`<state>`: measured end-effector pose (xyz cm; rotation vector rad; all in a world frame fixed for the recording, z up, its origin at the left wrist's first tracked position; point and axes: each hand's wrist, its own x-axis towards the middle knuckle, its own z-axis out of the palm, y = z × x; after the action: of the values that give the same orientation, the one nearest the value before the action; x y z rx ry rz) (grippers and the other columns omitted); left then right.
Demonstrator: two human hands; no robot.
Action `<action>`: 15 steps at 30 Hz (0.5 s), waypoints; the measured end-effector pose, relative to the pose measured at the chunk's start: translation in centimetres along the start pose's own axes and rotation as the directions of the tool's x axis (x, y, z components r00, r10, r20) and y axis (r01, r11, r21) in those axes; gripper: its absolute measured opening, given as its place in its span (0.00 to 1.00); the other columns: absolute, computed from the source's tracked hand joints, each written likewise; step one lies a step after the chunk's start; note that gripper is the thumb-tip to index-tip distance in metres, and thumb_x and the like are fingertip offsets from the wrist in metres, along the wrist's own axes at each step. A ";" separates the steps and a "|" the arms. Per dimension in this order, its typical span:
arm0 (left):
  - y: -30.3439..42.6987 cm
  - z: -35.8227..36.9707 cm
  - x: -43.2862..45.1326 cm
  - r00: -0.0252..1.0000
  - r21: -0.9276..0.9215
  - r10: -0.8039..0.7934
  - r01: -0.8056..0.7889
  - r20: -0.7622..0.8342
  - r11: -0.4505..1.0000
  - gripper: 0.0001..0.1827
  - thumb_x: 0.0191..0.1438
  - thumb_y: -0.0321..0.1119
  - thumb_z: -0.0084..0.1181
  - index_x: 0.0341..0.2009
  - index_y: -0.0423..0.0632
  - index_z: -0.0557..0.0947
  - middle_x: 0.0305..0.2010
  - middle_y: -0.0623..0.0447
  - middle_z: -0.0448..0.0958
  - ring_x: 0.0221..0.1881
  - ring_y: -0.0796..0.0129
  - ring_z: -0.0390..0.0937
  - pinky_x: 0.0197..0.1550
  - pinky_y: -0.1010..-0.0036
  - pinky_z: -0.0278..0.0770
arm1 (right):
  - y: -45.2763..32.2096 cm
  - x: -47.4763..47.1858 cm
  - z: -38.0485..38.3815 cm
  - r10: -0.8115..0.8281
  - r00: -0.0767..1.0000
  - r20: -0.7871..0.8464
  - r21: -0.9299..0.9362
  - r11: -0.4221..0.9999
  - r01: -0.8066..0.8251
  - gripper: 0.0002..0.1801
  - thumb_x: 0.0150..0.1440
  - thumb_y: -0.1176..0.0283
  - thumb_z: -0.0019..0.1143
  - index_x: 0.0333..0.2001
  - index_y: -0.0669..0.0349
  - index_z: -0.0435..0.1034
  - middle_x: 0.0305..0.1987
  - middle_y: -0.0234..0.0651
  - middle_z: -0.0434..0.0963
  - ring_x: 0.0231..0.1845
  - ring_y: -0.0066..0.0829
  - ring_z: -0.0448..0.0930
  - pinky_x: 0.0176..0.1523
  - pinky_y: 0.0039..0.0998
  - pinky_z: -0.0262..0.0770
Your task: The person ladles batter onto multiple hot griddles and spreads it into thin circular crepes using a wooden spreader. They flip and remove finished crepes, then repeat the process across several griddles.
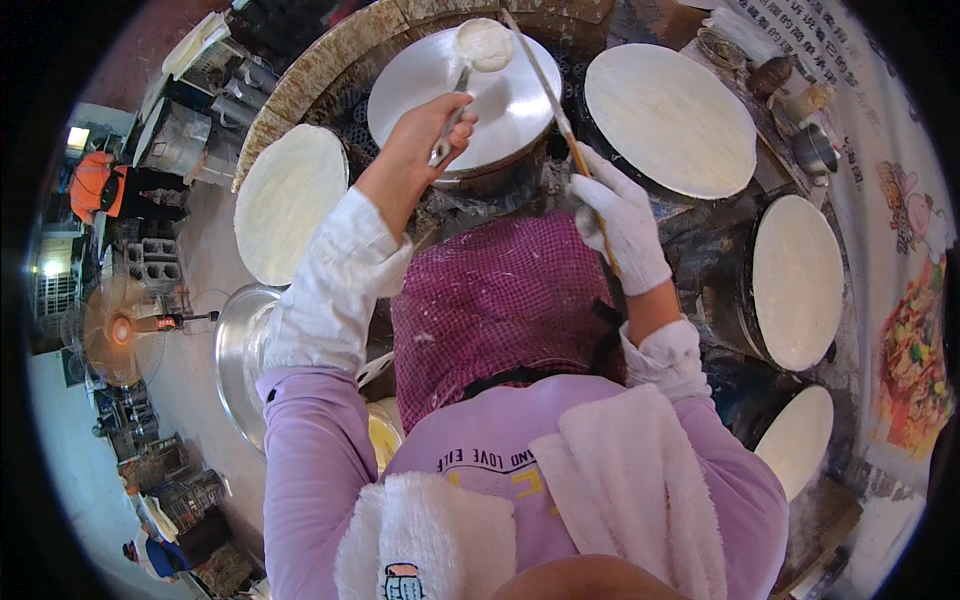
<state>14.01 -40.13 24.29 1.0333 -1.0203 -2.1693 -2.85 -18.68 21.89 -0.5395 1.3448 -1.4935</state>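
Note:
My bare left hand (431, 131) grips the metal handle of a ladle (484, 46). Its bowl is full of pale batter and hangs over the far part of a bare, shiny round griddle (420, 82). In a white knit glove, my right hand (619, 210) holds a long spreading stick (551, 94) with a wooden lower part and a pale, flat far part. The stick slants up past the griddle's right side; whether it touches the metal I cannot tell. On the griddle just right of it lies a thin round sheet of batter (671, 120).
More griddles bear thin pale sheets: one at left (292, 202), others at right (799, 281) and lower right (799, 442). A wide metal basin (240, 360) stands by my left arm. A fan (120, 330) and a person in an orange vest (94, 184) are farther left.

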 end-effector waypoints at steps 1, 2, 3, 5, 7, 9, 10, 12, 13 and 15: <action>-0.3 0.8 1.5 0.999 0.058 0.000 0.002 -0.038 0.998 0.10 0.66 0.32 0.52 0.43 0.36 0.73 0.28 0.52 0.72 0.18 0.77 0.66 0.17 0.83 0.65 | 0.8 2.0 0.1 0.005 1.000 0.019 0.015 1.000 -0.005 0.30 0.62 0.71 0.57 0.69 0.58 0.66 0.30 0.29 0.77 0.16 0.14 0.71 0.16 0.17 0.59; -0.7 1.4 3.1 0.997 0.117 0.002 0.007 -0.075 0.993 0.11 0.67 0.33 0.52 0.43 0.37 0.74 0.28 0.52 0.72 0.18 0.78 0.66 0.16 0.84 0.64 | 1.6 3.6 0.3 0.014 0.999 0.031 0.020 1.000 -0.015 0.30 0.63 0.71 0.56 0.69 0.59 0.64 0.30 0.29 0.77 0.16 0.13 0.71 0.16 0.17 0.60; -1.4 1.6 5.0 0.994 0.172 0.000 0.019 -0.107 0.985 0.11 0.67 0.34 0.53 0.43 0.37 0.75 0.27 0.53 0.73 0.17 0.78 0.66 0.15 0.85 0.64 | 2.3 4.9 0.5 0.026 0.999 0.036 0.022 0.999 -0.026 0.31 0.64 0.70 0.54 0.70 0.61 0.63 0.30 0.29 0.77 0.16 0.13 0.70 0.16 0.16 0.61; -2.8 0.0 7.9 0.986 0.396 0.105 -0.046 -0.129 0.917 0.17 0.63 0.37 0.57 0.51 0.39 0.77 0.28 0.52 0.75 0.18 0.74 0.69 0.20 0.78 0.70 | 2.9 6.1 1.0 0.063 0.998 0.022 -0.024 0.998 -0.062 0.29 0.65 0.71 0.52 0.70 0.60 0.63 0.29 0.29 0.77 0.16 0.12 0.70 0.17 0.15 0.60; -4.5 -2.2 10.2 0.960 0.650 0.264 -0.142 -0.093 0.746 0.22 0.61 0.38 0.59 0.57 0.40 0.77 0.28 0.49 0.78 0.19 0.68 0.73 0.25 0.70 0.75 | 4.3 7.2 0.8 0.077 0.997 -0.025 0.019 0.997 -0.077 0.29 0.65 0.72 0.52 0.70 0.60 0.62 0.28 0.28 0.76 0.16 0.12 0.70 0.17 0.15 0.60; -6.0 -5.5 11.7 0.796 0.993 0.605 -0.074 0.004 0.090 0.31 0.58 0.38 0.57 0.66 0.44 0.71 0.36 0.40 0.81 0.33 0.48 0.81 0.39 0.54 0.78 | 5.0 8.0 2.4 0.031 0.996 -0.082 0.155 0.988 -0.018 0.30 0.66 0.72 0.51 0.71 0.53 0.62 0.29 0.29 0.76 0.16 0.14 0.69 0.16 0.18 0.60; -6.3 -5.9 11.3 0.794 1.000 0.607 -0.009 0.003 0.008 0.31 0.58 0.38 0.56 0.66 0.44 0.71 0.39 0.38 0.81 0.38 0.44 0.81 0.42 0.51 0.78 | 5.1 8.5 3.4 0.039 0.994 -0.098 0.204 0.979 -0.018 0.30 0.65 0.72 0.51 0.71 0.49 0.63 0.30 0.29 0.75 0.16 0.15 0.69 0.15 0.19 0.60; -6.1 -7.1 10.7 0.799 0.993 0.601 0.075 -0.003 -0.095 0.33 0.58 0.38 0.54 0.68 0.45 0.67 0.46 0.38 0.81 0.43 0.41 0.82 0.46 0.49 0.78 | 5.8 9.5 5.2 0.063 0.995 -0.080 0.148 0.988 -0.051 0.31 0.68 0.71 0.50 0.73 0.43 0.59 0.31 0.29 0.75 0.17 0.15 0.68 0.17 0.18 0.60; -5.5 -7.6 10.6 0.774 0.996 0.633 0.051 0.010 -0.077 0.32 0.58 0.38 0.54 0.68 0.45 0.67 0.47 0.38 0.81 0.43 0.41 0.82 0.46 0.49 0.78 | 7.2 10.6 5.9 0.120 0.990 -0.073 0.113 0.987 -0.112 0.31 0.68 0.71 0.49 0.73 0.42 0.59 0.31 0.28 0.75 0.17 0.14 0.67 0.17 0.17 0.60; -3.7 -8.5 10.2 0.717 0.999 0.697 0.011 0.020 -0.040 0.31 0.59 0.38 0.52 0.67 0.46 0.68 0.48 0.38 0.81 0.44 0.42 0.82 0.47 0.50 0.78 | 9.3 11.6 6.6 0.131 0.986 -0.098 0.079 0.989 -0.123 0.30 0.68 0.72 0.48 0.73 0.42 0.60 0.30 0.28 0.74 0.17 0.15 0.67 0.17 0.18 0.60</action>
<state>14.58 -48.59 13.47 1.4636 -2.2361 -0.2474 1.71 -30.72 11.92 -0.3274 1.3727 -1.4756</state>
